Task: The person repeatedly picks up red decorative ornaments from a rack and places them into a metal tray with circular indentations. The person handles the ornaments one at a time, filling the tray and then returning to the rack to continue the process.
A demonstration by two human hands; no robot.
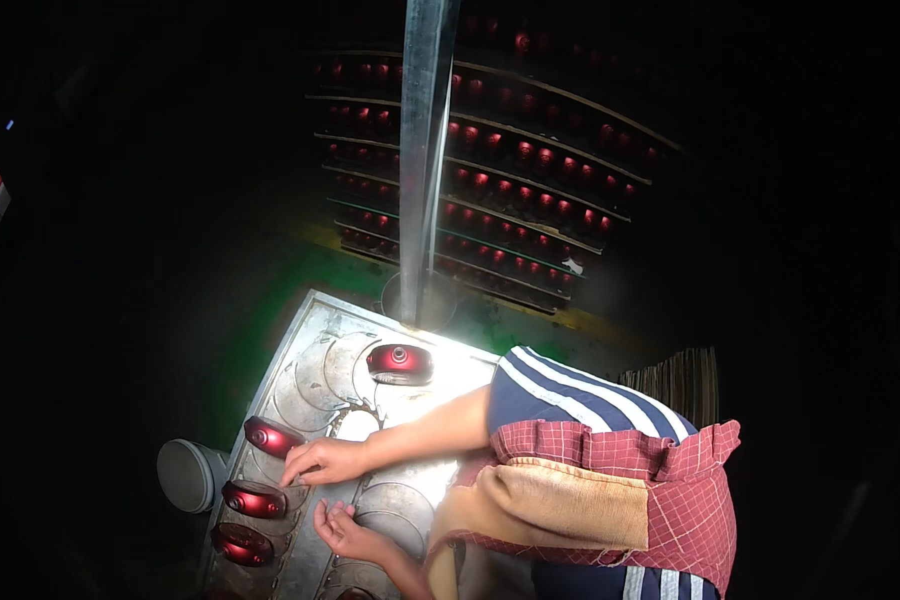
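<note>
My right hand (325, 462) reaches across a metal worktable (300, 500), its fingers bent down and drawn together. Its fingertips are between two glossy red rounded parts, an upper one (273, 437) and a lower one (254, 500). Whatever those fingers pinch, if anything, is too small to make out. Nearer to me, my left hand (345, 532) is turned partly palm up over the table. Its fingers are loosely curled and apart, with nothing visible in them. Another red part (242, 545) lies lower on the left edge. A separate red part (400, 364) stands near the far end.
Round rings mark the tabletop. A white bucket (185, 475) stands beside its left edge. An upright metal post (425, 160) rises at the far end. Behind it, a rack (530, 215) carries many red parts on several tiers. Dark surroundings hide much else.
</note>
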